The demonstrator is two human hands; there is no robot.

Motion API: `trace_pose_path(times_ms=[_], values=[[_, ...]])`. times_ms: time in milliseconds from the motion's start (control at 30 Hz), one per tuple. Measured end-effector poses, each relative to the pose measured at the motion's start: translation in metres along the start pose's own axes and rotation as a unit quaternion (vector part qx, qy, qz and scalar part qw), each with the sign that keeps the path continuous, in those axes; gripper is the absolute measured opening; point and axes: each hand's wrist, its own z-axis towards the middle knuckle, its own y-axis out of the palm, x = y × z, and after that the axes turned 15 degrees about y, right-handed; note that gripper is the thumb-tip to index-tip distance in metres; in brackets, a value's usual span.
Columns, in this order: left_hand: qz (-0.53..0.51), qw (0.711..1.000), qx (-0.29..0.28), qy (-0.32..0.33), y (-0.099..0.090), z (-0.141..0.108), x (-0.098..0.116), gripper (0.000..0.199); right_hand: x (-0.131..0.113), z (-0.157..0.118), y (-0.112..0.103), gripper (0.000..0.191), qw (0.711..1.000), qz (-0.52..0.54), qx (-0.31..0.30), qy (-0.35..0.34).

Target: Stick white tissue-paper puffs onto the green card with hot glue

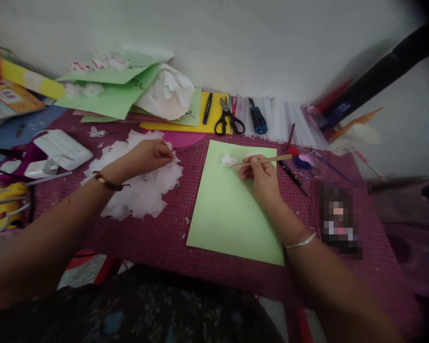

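The sheet (232, 219), probably light and best held by edges, has at nine o'clock the seemingly fragile papers (139, 197) under the left hand (150, 156), whose grip I cannot tell, and at one o'clock the right hand (263, 181), pinching the likely stiff stick (276, 158).

Plain pale-grey wall (236, 43) in dim light
A dark-red checked cloth-covered table (180, 195) stands beside it; speckled grey floor (75, 277) shows below.

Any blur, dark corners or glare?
Head view: dim, flat light without strong glare; black vignetting darkens the upper-right corner; blur softens the pile of thin white paper pieces; a pixelated block hides detail right of the pale-green rectangular paper sheet.
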Motion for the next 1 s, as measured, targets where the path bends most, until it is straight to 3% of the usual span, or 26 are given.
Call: trace_pose_path(times_ms=[100, 200, 267, 367, 467, 533, 733, 833, 1000], values=[[0.017, 0.999, 0.04, 0.031, -0.007, 0.006, 0.014, 0.007, 0.0, 0.001, -0.001, 0.022, 1.0, -0.001, 0.015, -0.015], [0.028, 0.993, 0.085, 0.079, -0.002, 0.025, 0.043, 0.005, -0.001, 0.002, -0.003, 0.023, 0.998, -0.024, 0.041, -0.044], [-0.01, 0.99, 0.107, 0.093, 0.014, 0.042, 0.063, 0.008, -0.002, 0.002, -0.005, 0.021, 0.996, -0.042, 0.052, -0.052], [-0.202, 0.969, 0.137, 0.045, 0.051, 0.065, 0.079, 0.02, -0.002, 0.002, -0.006, 0.016, 0.996, -0.061, 0.047, -0.046], [-0.354, 0.925, 0.14, 0.003, 0.083, 0.075, 0.072, 0.019, -0.003, 0.002, -0.006, 0.012, 0.996, -0.064, 0.042, -0.05], [-0.411, 0.902, 0.129, -0.022, 0.093, 0.073, 0.058, 0.018, -0.003, 0.002, -0.006, 0.011, 0.995, -0.062, 0.054, -0.05], [-0.489, 0.859, 0.128, -0.085, 0.092, 0.067, 0.027, 0.015, -0.006, 0.003, -0.006, 0.011, 0.993, -0.093, 0.045, -0.048], [-0.52, 0.837, 0.131, -0.108, 0.093, 0.07, 0.025, 0.016, -0.007, 0.002, -0.005, 0.012, 0.992, -0.107, 0.036, -0.051], [-0.532, 0.828, 0.131, -0.119, 0.095, 0.073, 0.026, 0.014, -0.007, 0.004, -0.003, 0.012, 0.991, -0.116, 0.045, -0.054]])
